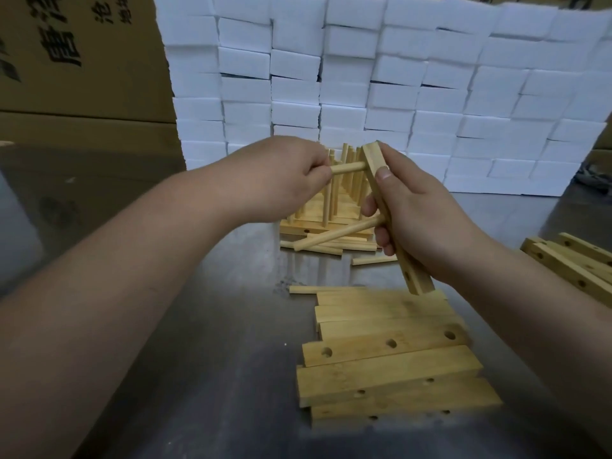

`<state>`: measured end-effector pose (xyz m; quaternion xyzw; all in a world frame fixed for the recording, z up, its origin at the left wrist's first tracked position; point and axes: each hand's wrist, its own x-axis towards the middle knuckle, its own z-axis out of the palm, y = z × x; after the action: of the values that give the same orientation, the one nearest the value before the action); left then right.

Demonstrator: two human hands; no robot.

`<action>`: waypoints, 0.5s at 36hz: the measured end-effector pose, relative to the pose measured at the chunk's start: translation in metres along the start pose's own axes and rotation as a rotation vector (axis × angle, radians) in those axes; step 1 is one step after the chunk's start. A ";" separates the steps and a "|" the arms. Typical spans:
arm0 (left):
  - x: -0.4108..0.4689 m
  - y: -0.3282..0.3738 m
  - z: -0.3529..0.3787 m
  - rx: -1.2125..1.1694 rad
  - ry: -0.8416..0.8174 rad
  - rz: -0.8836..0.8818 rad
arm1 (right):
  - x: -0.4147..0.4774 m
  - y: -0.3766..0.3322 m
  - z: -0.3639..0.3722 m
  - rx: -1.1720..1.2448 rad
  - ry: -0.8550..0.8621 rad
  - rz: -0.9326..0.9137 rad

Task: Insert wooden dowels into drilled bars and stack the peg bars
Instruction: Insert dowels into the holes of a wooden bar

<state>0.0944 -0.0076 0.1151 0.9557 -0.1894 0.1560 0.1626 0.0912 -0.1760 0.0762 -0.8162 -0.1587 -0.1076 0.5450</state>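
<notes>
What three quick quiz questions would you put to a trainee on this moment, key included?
1. True or false: the right hand grips the drilled bar, with the lower dowel already seated in it.
2. The left hand pinches: A) the upper dowel; B) a screwdriver; C) nothing.
3. Which end of the drilled bar has nothing seated in it?
Key: 1 true; 2 A; 3 the lower end, where the hole is empty.
</notes>
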 end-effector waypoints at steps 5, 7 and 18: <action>0.001 0.000 0.010 0.088 0.120 0.025 | -0.002 0.001 -0.001 -0.076 0.028 -0.078; 0.001 -0.001 0.012 0.048 0.128 0.022 | -0.003 0.003 -0.001 -0.100 0.028 -0.098; -0.001 0.003 0.004 -0.310 0.061 -0.035 | -0.004 -0.003 -0.004 -0.152 0.048 -0.131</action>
<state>0.0935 -0.0113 0.1123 0.9171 -0.1894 0.1510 0.3166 0.0863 -0.1797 0.0787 -0.8403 -0.1902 -0.1741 0.4769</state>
